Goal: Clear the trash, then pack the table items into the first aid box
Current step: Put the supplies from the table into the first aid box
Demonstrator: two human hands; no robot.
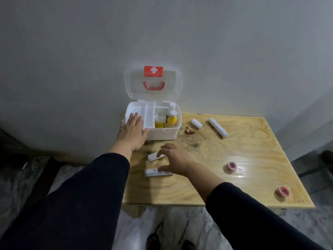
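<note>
Two hands are out over the desk [234, 159], and neither has anything gripped yet. Your left hand [132, 129] lies flat and spread on the near-left corner of the first aid box [162, 133], fingers reaching into the tray; your right hand [173, 158] hovers open, fingers curled over a short white roll [153, 156], thumb close to the long white packet [156, 172] nearer you.

The box sits at the back-left corner of the desk with its lid [153, 83] standing open towards the wall and bottles already inside, a yellow one [172, 120] among them. It is close to the desk's left edge — lean too hard on that corner and it could tip or slide off, bottles and all.

With roll and packet lying so near each other, a hurried grab may catch one and knock the other away; the roll is round and may run toward the edge. I would expect both to be light and easy to crush, so go gently.

Still loose are two more white rolls [196, 123] [218, 128] near the box and two pink tape rolls [231, 166] [283, 191] on the right — the nearer one sits close to the front edge, so a sweeping sleeve could send it to the floor. A brown scrap [189, 130] beside the box looks like trash not yet cleared; don't pack it by mistake.
</note>
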